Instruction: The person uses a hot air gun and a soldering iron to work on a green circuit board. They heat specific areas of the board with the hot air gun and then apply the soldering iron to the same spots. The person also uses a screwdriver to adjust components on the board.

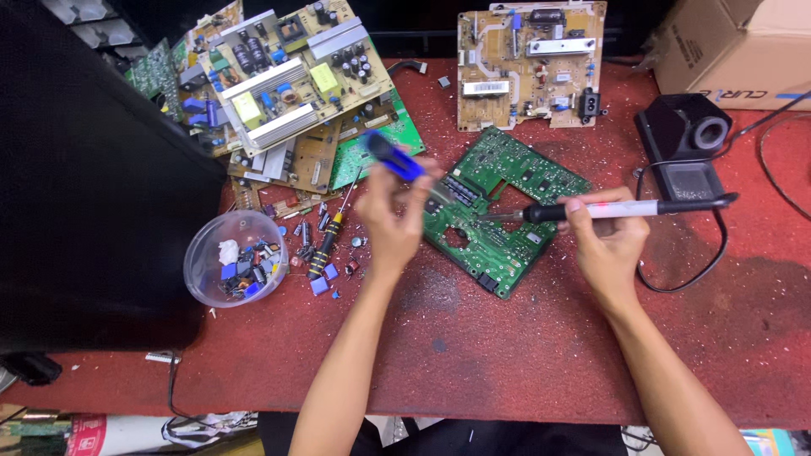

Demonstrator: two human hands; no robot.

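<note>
Two bare forearms were seen nearest, over a red table (507, 355). A blue-handled tool (394, 158) was gripped by the closed left hand (390, 221). A soldering iron (591, 210) was held by the closed right hand (606, 241), its tip placed on the green circuit board (507, 190) between both hands. A clear bowl (235, 257) of small parts and a screwdriver (328, 241) were seen left of the left hand.

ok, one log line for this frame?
left hand: blue desoldering pump | right hand: soldering iron, tip on green circuit board
</note>
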